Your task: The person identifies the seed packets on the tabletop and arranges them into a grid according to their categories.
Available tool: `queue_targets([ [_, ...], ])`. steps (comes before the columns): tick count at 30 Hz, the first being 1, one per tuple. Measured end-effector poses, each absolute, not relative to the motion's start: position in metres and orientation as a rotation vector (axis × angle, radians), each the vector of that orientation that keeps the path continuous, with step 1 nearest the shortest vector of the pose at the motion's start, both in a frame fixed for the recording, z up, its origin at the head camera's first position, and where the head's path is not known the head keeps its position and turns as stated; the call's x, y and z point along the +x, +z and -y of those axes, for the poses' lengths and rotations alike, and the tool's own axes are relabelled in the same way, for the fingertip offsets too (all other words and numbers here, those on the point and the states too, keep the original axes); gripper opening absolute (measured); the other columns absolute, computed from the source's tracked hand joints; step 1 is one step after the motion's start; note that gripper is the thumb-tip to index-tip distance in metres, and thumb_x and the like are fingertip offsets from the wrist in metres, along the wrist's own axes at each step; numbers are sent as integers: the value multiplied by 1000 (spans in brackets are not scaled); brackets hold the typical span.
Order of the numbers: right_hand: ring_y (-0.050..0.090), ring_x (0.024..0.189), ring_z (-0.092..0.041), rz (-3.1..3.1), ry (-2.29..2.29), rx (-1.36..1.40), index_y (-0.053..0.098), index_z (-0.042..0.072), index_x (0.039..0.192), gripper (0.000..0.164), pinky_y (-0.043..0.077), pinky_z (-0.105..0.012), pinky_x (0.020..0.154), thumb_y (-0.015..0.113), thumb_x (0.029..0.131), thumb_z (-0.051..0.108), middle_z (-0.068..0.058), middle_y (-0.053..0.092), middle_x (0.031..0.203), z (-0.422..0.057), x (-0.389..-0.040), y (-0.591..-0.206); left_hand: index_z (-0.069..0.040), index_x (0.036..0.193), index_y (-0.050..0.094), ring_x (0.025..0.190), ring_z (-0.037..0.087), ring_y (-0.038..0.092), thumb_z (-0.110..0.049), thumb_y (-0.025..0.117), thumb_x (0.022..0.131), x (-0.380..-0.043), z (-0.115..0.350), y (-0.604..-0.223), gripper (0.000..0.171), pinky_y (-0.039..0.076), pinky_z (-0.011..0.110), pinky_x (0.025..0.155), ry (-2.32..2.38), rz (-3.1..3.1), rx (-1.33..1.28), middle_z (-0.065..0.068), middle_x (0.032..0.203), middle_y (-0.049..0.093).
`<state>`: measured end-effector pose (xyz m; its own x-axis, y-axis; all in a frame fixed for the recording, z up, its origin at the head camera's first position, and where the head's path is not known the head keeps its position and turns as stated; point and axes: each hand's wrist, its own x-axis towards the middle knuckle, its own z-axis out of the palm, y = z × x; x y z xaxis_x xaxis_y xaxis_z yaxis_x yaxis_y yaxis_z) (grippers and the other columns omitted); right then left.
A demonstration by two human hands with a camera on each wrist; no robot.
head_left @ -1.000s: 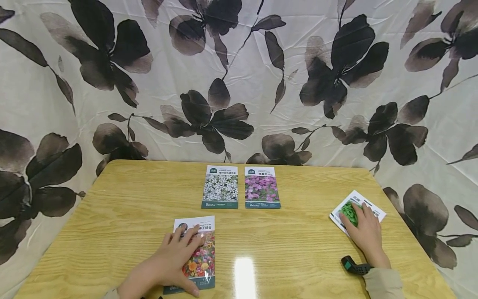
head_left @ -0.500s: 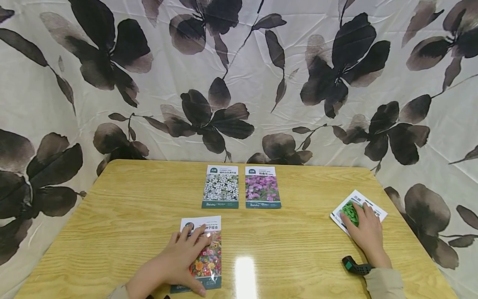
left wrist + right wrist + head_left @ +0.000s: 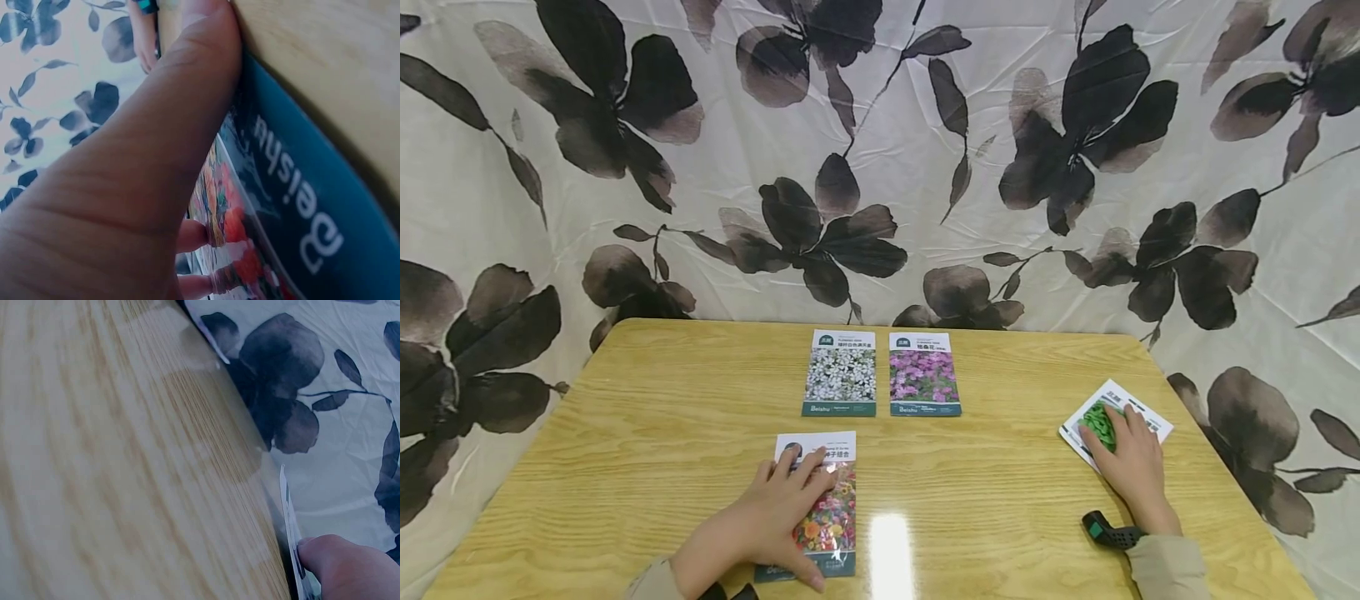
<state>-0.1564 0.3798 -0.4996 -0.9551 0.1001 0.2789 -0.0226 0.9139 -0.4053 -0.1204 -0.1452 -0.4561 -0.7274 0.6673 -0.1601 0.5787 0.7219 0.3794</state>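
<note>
In the head view my left hand (image 3: 767,512) lies with spread fingers on a flower seed packet (image 3: 838,521) printed with mixed orange, red and pink blooms. The left wrist view has the thumb across the packet's teal "Beishu" end (image 3: 312,194), with two fingertips (image 3: 194,234) on the picture. Over at the right, my right hand (image 3: 1137,471) rests on a tilted white seed packet (image 3: 1096,427) with a green picture, covering part of it. From the right wrist, only the thumb (image 3: 347,565) against that packet's raised-looking edge (image 3: 287,519) shows.
Two more seed packets lie side by side near the table's back edge: one with white flowers (image 3: 841,375), one with pink-purple flowers (image 3: 922,375). The wooden table (image 3: 985,517) reflects a bright light patch. A floral cloth (image 3: 880,125) hangs behind it.
My left hand has slid the mixed-flower packet to the right along the table, now below the white-flower packet. The right hand and its packet have stayed in place.
</note>
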Motion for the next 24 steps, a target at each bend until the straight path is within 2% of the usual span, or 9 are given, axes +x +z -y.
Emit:
queue_targets([
  [7,22,135,-60,2785,585,-62,42,-9,142,68,17,-72,105,55,99,42,-42,28,146,-380,-157,-500,-23,149,39,141,49,17,-90,63,60,-123,140,-460,114,26,69,99,413,-2656,989,16,160,21],
  [16,23,134,-60,2785,581,-58,42,-9,142,68,17,-72,104,55,99,42,-42,28,146,-379,-157,-500,-19,151,40,141,51,18,-88,64,61,-123,136,-464,116,23,71,99,466,-2665,1022,18,159,24],
  [24,23,134,-60,2787,583,-67,42,-9,142,68,17,-72,105,55,99,42,-42,27,146,-379,-157,-501,-21,155,36,145,49,10,-86,65,64,-122,138,-465,115,8,72,108,476,-2634,971,14,163,18],
])
